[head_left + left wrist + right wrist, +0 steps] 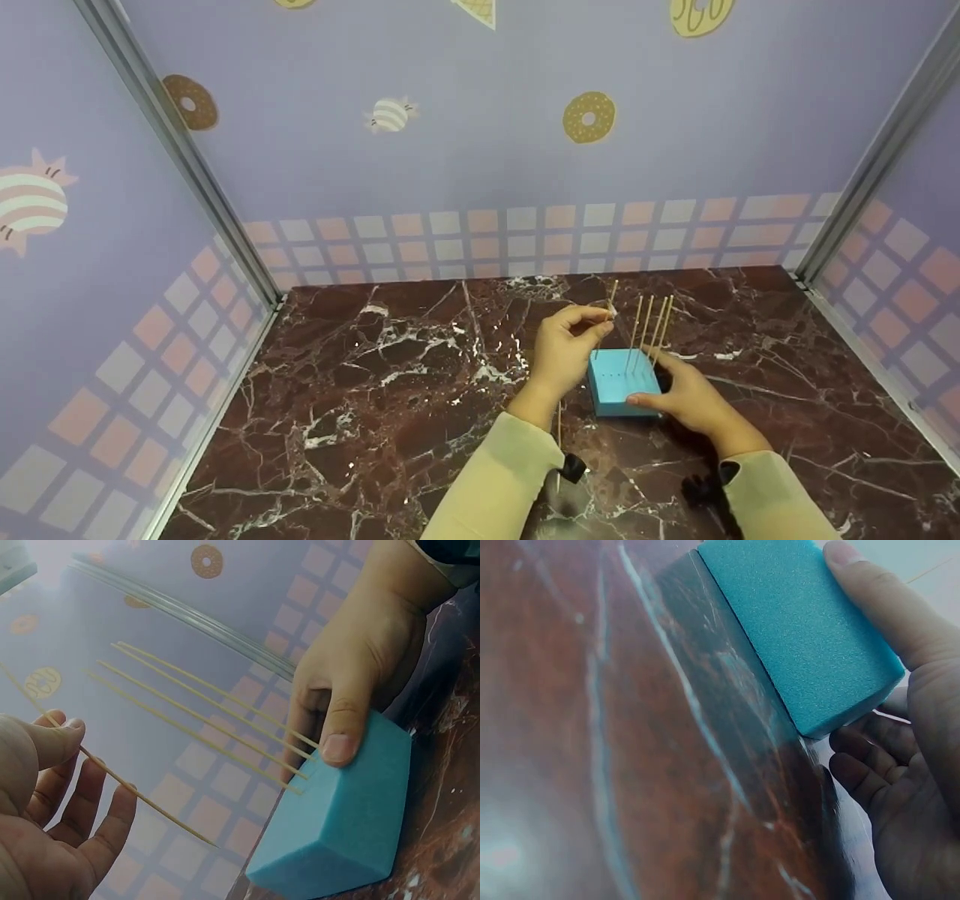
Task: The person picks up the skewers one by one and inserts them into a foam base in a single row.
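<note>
A blue foam block point(619, 386) rests on the marble-patterned table, with several thin wooden skewers point(640, 330) standing upright in its right part. Small holes dot its top face to the left of them. My right hand point(694, 397) grips the block from the right, thumb on the near edge of the top; the left wrist view shows this hand point(367, 652) too. Between thumb and fingers my left hand point(566, 349) pinches another skewer point(150, 802). Its lower tip points down by the block's far left corner, apart from the foam in the left wrist view.
One more skewer point(559, 480) lies on the table point(360, 435), partly hidden by the left forearm. Purple panels point(480, 165) with printed sweets and checks stand at the back and both sides, joined by metal corner posts point(180, 150).
</note>
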The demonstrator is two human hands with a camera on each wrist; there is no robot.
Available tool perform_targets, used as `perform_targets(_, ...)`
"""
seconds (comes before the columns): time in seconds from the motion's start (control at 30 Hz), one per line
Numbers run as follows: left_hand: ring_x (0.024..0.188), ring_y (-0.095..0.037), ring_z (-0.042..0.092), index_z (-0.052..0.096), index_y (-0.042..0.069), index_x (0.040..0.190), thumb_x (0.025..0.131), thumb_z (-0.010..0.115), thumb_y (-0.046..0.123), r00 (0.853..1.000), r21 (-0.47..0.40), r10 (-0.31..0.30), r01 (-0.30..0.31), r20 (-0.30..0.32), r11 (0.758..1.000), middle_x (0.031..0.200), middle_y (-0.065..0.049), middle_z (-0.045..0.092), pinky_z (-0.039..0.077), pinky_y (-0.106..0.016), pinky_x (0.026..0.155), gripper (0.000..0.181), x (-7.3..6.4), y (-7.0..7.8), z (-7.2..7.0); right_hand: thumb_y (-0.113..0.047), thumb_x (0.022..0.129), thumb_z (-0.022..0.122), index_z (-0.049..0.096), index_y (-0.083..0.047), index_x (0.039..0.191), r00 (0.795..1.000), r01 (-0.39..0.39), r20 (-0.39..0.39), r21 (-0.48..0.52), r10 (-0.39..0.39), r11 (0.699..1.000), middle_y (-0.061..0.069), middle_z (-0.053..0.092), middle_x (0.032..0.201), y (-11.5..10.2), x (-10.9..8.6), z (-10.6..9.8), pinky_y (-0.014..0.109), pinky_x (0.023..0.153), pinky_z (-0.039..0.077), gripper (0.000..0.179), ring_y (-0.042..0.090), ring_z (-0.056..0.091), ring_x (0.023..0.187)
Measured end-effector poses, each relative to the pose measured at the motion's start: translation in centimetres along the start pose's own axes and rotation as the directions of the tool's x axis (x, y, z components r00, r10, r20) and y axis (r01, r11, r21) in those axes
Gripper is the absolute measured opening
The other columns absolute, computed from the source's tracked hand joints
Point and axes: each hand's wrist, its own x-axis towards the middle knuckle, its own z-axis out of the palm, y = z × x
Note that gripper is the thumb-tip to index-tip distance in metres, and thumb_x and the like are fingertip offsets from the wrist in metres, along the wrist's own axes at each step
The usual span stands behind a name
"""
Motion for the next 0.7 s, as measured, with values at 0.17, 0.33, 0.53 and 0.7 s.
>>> perform_targets(0.17,0.097,-0.017,0.079,0.086,0.002,0.118,0.101,0.083,0.007,1.0,-0.024,-0.016,0.016,0.021,1.0,0.121,-0.019,0.083,0.063,-0.018,0.082,0.018,-0.1,-0.4,0.9,-0.045,0.094,0.093,0.038,0.004,0.173,1.0,-0.017,0.016,0.003,0.017,1.0,0.036,0.042,0.175,-0.1,0.1,0.1,0.082,0.13,0.033,0.108,0.061,0.038,0.162)
perform_targets(0.33,0.098,-0.01,0.079,0.085,0.0,0.117,0.1,0.084,0.006,1.0,-0.029,-0.029,0.029,0.009,0.999,0.12,-0.017,0.085,0.064,-0.018,0.084,0.018,-0.1,-0.6,1.4,-0.044,0.094,0.094,0.038,0.005,0.172,1.0,-0.013,0.014,0.012,0.012,1.0,0.036,0.044,0.174,-0.2,0.1,0.1,0.08,0.131,0.034,0.108,0.06,0.04,0.162)
perform_targets(0.53,0.093,0.004,0.073,0.084,-0.003,0.121,0.102,0.082,0.005,0.998,-0.067,-0.061,0.062,0.022,0.996,0.124,-0.022,0.083,0.065,-0.018,0.086,0.02,-0.1,-0.9,2.0,-0.042,0.093,0.095,0.04,0.006,0.171,1.0,-0.013,0.007,0.009,0.013,1.0,0.036,0.045,0.173,-0.3,0.2,-0.1,0.079,0.132,0.033,0.107,0.06,0.041,0.162)
perform_targets(0.7,0.094,0.002,0.074,0.084,-0.001,0.123,0.103,0.081,0.005,0.995,-0.086,-0.095,0.098,0.033,0.992,0.123,-0.016,0.085,0.068,-0.022,0.088,0.021,-0.2,-1.1,2.4,-0.044,0.093,0.095,0.039,0.005,0.172,1.0,-0.01,0.007,0.012,0.01,1.0,0.035,0.044,0.174,-0.1,0.1,0.0,0.08,0.132,0.032,0.107,0.06,0.04,0.162)
